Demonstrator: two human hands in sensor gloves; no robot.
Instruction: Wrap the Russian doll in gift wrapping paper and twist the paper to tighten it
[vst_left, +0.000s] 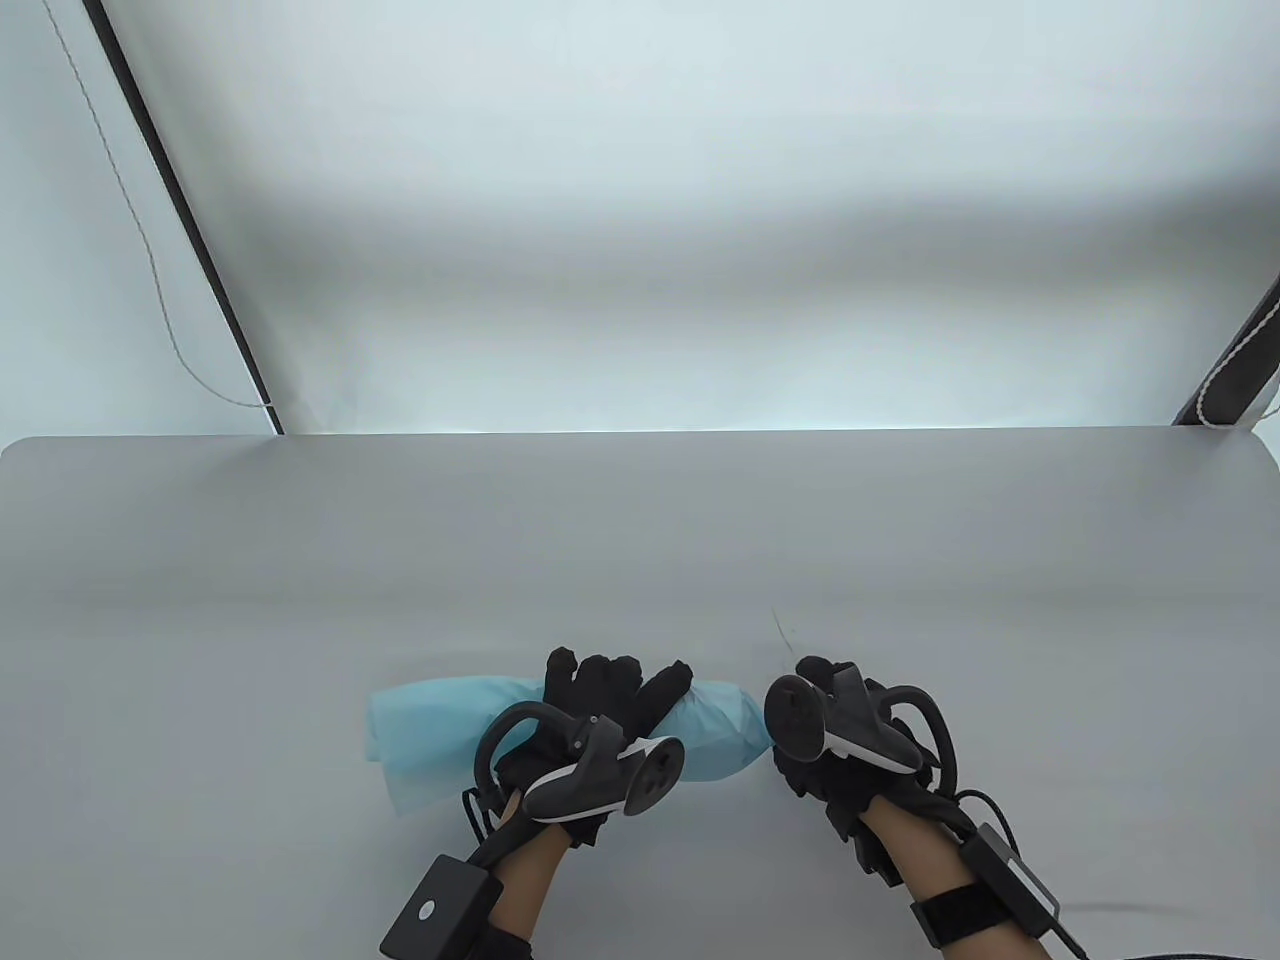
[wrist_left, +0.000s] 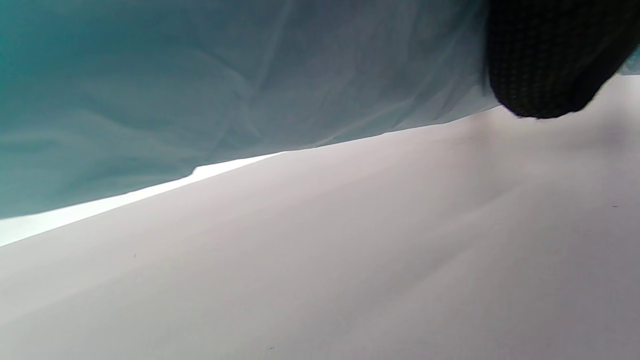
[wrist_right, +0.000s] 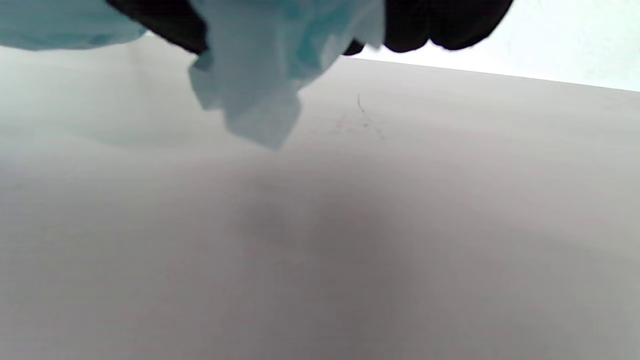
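Note:
A light blue roll of wrapping paper (vst_left: 430, 730) lies across the table's near middle; the doll is hidden inside it. My left hand (vst_left: 610, 695) lies over the roll's middle with its fingers curled round it. My right hand (vst_left: 815, 740) grips the bunched right end of the paper (wrist_right: 260, 95), which hangs crumpled between its fingers (wrist_right: 440, 25) in the right wrist view. The left wrist view is filled by the paper (wrist_left: 200, 85) just above the table, with one gloved fingertip (wrist_left: 545, 60) at top right. The roll's left end is loose and open.
The grey table (vst_left: 640, 540) stretches bare beyond the hands to its far edge. A thin dark scratch (vst_left: 778, 632) marks the surface just beyond my right hand. A white backdrop with a black pole (vst_left: 190, 230) stands behind the table.

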